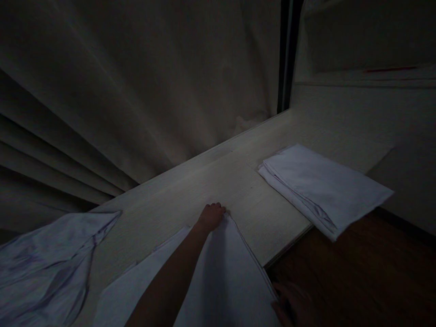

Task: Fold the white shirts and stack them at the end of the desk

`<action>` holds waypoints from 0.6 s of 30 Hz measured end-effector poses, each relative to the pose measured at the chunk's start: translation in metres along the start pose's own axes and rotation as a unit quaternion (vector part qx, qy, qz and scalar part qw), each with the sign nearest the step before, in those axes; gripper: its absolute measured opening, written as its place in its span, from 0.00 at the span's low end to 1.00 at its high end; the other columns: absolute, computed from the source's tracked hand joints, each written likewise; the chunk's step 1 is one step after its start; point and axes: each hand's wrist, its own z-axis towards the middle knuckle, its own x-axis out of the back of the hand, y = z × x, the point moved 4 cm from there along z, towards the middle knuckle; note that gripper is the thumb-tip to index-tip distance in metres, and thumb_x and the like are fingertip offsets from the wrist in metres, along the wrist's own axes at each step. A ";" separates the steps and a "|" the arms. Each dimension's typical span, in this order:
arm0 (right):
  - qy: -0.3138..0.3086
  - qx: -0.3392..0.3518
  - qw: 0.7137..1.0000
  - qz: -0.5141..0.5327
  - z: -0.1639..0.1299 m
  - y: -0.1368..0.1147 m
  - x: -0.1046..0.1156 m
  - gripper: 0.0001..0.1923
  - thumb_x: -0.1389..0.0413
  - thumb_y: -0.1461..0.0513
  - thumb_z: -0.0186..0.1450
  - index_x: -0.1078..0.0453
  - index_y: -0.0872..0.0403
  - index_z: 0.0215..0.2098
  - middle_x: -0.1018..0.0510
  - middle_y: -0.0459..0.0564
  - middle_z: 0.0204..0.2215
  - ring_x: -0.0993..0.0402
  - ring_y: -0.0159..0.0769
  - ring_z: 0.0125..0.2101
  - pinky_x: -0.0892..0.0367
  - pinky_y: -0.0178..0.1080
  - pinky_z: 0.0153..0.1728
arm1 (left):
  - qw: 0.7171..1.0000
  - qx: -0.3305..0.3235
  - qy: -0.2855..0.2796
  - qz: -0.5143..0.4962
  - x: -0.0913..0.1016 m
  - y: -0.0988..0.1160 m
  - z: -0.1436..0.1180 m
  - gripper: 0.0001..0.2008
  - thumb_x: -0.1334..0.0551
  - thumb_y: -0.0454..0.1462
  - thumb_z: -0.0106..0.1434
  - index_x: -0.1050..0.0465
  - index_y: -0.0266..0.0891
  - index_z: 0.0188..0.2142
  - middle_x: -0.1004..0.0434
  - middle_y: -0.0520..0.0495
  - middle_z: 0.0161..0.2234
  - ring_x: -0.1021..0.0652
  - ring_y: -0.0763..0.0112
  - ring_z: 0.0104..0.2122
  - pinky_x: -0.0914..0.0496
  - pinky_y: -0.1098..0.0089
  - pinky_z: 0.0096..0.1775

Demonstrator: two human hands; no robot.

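Observation:
A white cloth (235, 272) lies folded on the white tabletop, its near part running out of the bottom of the view. My left hand (211, 216) is closed on its far corner, fingers bent over the fabric. Lower and to the right, my right hand (294, 303) grips the cloth's right edge, past the front of the table; it is dark there and the fingers show only in part. My left forearm covers some of the fabric.
Another folded white cloth (323, 181) rests at the right, overhanging the table (218, 177) edge. A crumpled white cloth (51, 263) lies at the left. Long curtains (153, 81) hang behind the table. A brown floor (368, 272) shows at lower right.

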 end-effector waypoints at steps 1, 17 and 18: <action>-0.001 -0.001 1.000 -0.004 0.000 -0.002 0.003 0.14 0.44 0.54 0.60 0.27 0.47 0.42 0.20 0.48 0.30 0.24 0.39 0.31 0.29 0.40 0.32 | 1.000 -0.008 -0.006 0.001 0.001 -0.001 -0.001 0.17 0.52 0.33 0.62 0.29 0.41 0.44 0.26 0.40 0.43 0.25 0.61 0.43 0.34 0.60 0.45; 0.002 -0.008 1.000 -0.009 -0.029 0.001 -0.005 0.08 0.47 0.56 0.63 0.28 0.48 0.35 0.21 0.48 0.33 0.24 0.39 0.36 0.30 0.39 0.37 | 0.994 -0.002 -0.066 -0.082 0.014 -0.019 -0.004 0.18 0.46 0.39 0.56 0.29 0.45 0.46 0.25 0.42 0.47 0.26 0.58 0.47 0.33 0.60 0.47; -0.008 0.002 1.000 -0.007 -0.029 0.000 -0.005 0.07 0.46 0.56 0.63 0.28 0.48 0.35 0.21 0.48 0.33 0.24 0.38 0.35 0.29 0.38 0.36 | 0.993 0.004 -0.074 -0.093 0.015 -0.023 -0.006 0.18 0.44 0.39 0.54 0.28 0.44 0.45 0.24 0.42 0.47 0.25 0.59 0.46 0.33 0.61 0.46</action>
